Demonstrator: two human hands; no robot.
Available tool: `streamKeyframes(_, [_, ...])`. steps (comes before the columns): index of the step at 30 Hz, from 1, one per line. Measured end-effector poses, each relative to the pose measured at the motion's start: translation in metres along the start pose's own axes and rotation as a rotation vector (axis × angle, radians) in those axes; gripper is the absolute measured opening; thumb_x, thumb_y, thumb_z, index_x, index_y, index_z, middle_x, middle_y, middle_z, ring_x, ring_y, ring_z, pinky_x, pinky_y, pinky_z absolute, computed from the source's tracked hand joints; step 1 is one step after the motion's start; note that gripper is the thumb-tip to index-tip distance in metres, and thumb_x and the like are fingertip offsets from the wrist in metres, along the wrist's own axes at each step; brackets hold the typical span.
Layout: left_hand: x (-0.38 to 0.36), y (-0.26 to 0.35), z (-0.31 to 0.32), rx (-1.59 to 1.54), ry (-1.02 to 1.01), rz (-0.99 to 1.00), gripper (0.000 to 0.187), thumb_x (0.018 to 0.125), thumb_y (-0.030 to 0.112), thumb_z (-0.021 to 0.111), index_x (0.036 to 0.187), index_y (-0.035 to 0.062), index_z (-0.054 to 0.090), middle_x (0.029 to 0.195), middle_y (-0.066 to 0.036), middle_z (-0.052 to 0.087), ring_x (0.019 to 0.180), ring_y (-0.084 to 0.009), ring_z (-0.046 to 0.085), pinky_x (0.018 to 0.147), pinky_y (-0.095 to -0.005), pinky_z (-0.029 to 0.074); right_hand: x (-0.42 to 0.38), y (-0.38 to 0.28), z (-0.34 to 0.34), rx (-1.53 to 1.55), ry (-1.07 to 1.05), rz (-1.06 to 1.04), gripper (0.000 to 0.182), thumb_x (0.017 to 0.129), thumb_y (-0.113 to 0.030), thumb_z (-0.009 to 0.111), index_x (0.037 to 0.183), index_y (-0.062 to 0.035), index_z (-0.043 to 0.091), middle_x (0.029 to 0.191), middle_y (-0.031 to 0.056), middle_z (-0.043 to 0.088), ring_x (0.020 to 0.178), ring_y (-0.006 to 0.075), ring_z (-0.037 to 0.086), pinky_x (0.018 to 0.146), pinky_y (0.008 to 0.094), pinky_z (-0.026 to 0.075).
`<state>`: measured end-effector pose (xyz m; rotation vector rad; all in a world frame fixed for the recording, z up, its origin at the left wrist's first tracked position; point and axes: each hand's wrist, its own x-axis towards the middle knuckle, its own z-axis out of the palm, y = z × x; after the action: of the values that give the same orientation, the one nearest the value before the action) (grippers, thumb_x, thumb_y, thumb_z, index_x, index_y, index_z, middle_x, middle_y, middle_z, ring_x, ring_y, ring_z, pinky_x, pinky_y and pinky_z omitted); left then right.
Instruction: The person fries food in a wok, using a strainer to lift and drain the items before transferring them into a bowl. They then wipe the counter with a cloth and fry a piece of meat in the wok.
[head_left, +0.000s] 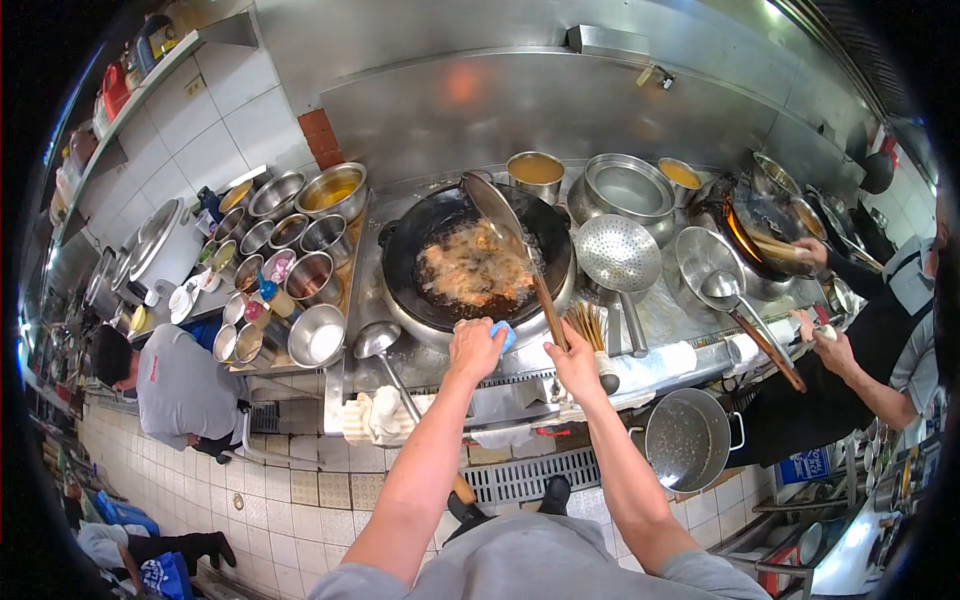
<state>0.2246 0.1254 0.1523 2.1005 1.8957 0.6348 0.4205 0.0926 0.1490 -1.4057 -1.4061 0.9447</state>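
Note:
A black wok (400, 255) sits on the range in front of me, with food frying in bubbling oil (475, 265). My left hand (475, 350) is closed on a blue cloth (503, 335) at the wok's near rim. My right hand (577, 362) grips the wooden handle (548, 310) of a large skimmer (490, 208). The skimmer's head is tilted over the far right side of the wok, partly above the food. Close to my right hand lies a bamboo brush (590, 335). A metal ladle (378, 340) rests left of my left hand.
Metal bowls (318, 335) and squeeze bottles crowd the left counter. A perforated strainer (618, 255) and a lidded pot (628, 190) stand right of the wok. A big pot (688, 440) is low at the right. A co-worker (890, 330) works at the neighbouring wok; another person (190, 385) is at left.

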Motion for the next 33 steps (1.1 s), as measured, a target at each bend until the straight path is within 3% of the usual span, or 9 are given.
streamKeyframes(1, [-0.001, 0.0, 0.0, 0.001, -0.001, -0.001, 0.034, 0.089, 0.035, 0.057, 0.088, 0.0015, 0.064, 0.099, -0.019, 0.066, 0.099, -0.0389, 0.058, 0.089, -0.047, 0.045, 0.004, -0.004, 0.001, 0.048, -0.065, 0.094, 0.054, 0.087, -0.007, 0.063, 0.137, 0.0027, 0.046, 0.121, 0.0112, 0.063, 0.108, 0.0158, 0.055, 0.094, 0.0256, 0.041])
streamKeyframes(2, [-0.001, 0.0, 0.0, 0.0, -0.004, -0.007, 0.034, 0.089, 0.035, 0.057, 0.088, 0.0016, 0.063, 0.099, -0.019, 0.066, 0.099, -0.0388, 0.058, 0.089, -0.047, 0.045, 0.005, -0.008, -0.001, 0.047, -0.092, 0.116, 0.054, 0.087, -0.007, 0.063, 0.137, 0.0014, 0.046, 0.116, 0.009, 0.064, 0.102, 0.0145, 0.055, 0.09, 0.0252, 0.042])
streamKeyframes(6, [0.0, 0.001, -0.001, -0.004, 0.004, -0.011, 0.035, 0.089, 0.036, 0.057, 0.088, 0.0017, 0.063, 0.099, -0.019, 0.066, 0.098, -0.0383, 0.058, 0.088, -0.0472, 0.045, 0.015, 0.012, 0.006, 0.13, -0.099, 0.139, 0.054, 0.087, -0.009, 0.064, 0.137, 0.0018, 0.047, 0.119, 0.0095, 0.063, 0.105, 0.0145, 0.055, 0.092, 0.025, 0.041])
streamKeyframes(8, [0.001, 0.0, 0.002, -0.003, 0.005, -0.005, 0.035, 0.089, 0.036, 0.058, 0.088, 0.0017, 0.064, 0.099, -0.019, 0.066, 0.098, -0.0381, 0.058, 0.088, -0.0469, 0.045, 0.014, 0.023, 0.016, 0.069, -0.019, -0.019, 0.053, 0.084, -0.015, 0.068, 0.132, 0.0004, 0.052, 0.118, 0.0181, 0.064, 0.105, 0.0185, 0.061, 0.091, 0.0285, 0.045])
streamKeyframes(11, [0.0, 0.001, 0.001, 0.001, 0.0, -0.017, 0.035, 0.089, 0.036, 0.058, 0.089, 0.0016, 0.064, 0.1, -0.018, 0.066, 0.099, -0.0378, 0.058, 0.089, -0.0464, 0.045, 0.001, -0.001, 0.013, 0.048, -0.088, 0.038, 0.053, 0.084, -0.014, 0.067, 0.133, 0.0003, 0.051, 0.117, 0.0187, 0.065, 0.105, 0.0195, 0.062, 0.091, 0.028, 0.045])
streamKeyframes(12, [0.0, 0.001, 0.001, -0.003, -0.007, -0.033, 0.035, 0.089, 0.036, 0.058, 0.09, 0.0016, 0.064, 0.1, -0.018, 0.066, 0.1, -0.0377, 0.058, 0.089, -0.0461, 0.045, -0.004, -0.002, 0.014, 0.033, -0.05, -0.033, 0.055, 0.083, -0.013, 0.067, 0.134, -0.0003, 0.05, 0.113, 0.0178, 0.066, 0.098, 0.0189, 0.062, 0.088, 0.0278, 0.045])
streamKeyframes(15, [0.001, 0.0, 0.002, 0.003, 0.007, -0.011, 0.035, 0.089, 0.035, 0.058, 0.091, 0.0015, 0.065, 0.101, -0.017, 0.067, 0.1, -0.0376, 0.057, 0.089, -0.0461, 0.045, -0.016, -0.004, 0.012, 0.062, -0.123, -0.025, 0.057, 0.083, -0.012, 0.067, 0.136, 0.0005, 0.048, 0.112, 0.0171, 0.066, 0.095, 0.0183, 0.061, 0.088, 0.0272, 0.045])
streamKeyframes(25, [0.001, 0.0, 0.004, -0.012, 0.029, 0.0, 0.034, 0.089, 0.034, 0.057, 0.087, 0.0009, 0.064, 0.099, -0.019, 0.066, 0.099, -0.038, 0.057, 0.089, -0.0462, 0.044, -0.039, -0.019, -0.001, 0.131, -0.24, -0.009, 0.054, 0.085, -0.007, 0.065, 0.134, 0.0042, 0.048, 0.117, 0.0147, 0.065, 0.104, 0.0134, 0.057, 0.092, 0.0254, 0.042])
streamKeyframes(33, [0.0, 0.0, 0.002, -0.016, 0.029, 0.024, 0.035, 0.089, 0.035, 0.056, 0.086, 0.0004, 0.063, 0.096, -0.02, 0.066, 0.097, -0.0385, 0.057, 0.09, -0.0462, 0.043, -0.042, -0.03, -0.027, 0.198, -0.136, 0.139, 0.052, 0.086, -0.003, 0.062, 0.136, 0.002, 0.047, 0.122, 0.0087, 0.062, 0.107, 0.0106, 0.054, 0.092, 0.0243, 0.042])
